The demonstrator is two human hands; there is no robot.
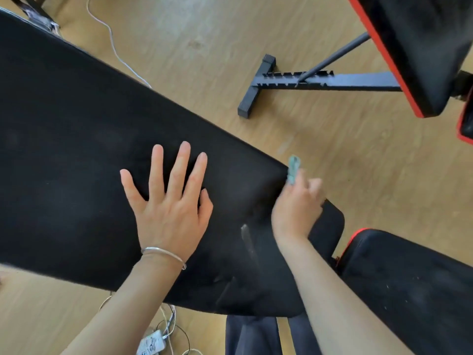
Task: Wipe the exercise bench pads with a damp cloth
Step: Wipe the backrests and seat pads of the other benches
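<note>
A long black padded bench pad [76, 149] runs slantwise from the far left to the near centre, above a light wooden floor [358, 162]. A thin white cable [112, 44] trails over the floor beyond its far edge, and a white power strip [151, 343] with tangled leads lies on the floor at the near left. The left hand [169, 203] lies flat on the pad's surface near its middle, palm down, fingers straight and spread, its grip released. A thin silver bangle [163, 253] circles the wrist. The right hand [297, 208] is at the pad's right edge, blurred, its grip clenched round a small pale teal cloth [293, 170]. The cloth sticks up above the fingers and seems to touch the pad's corner, though the blur leaves that uncertain. At the near right is a black seat pad with red piping [409, 290]. At the far right a second black pad with a red edge [422, 47] stands tilted over a black steel frame with a notched rail [320, 82].
</note>
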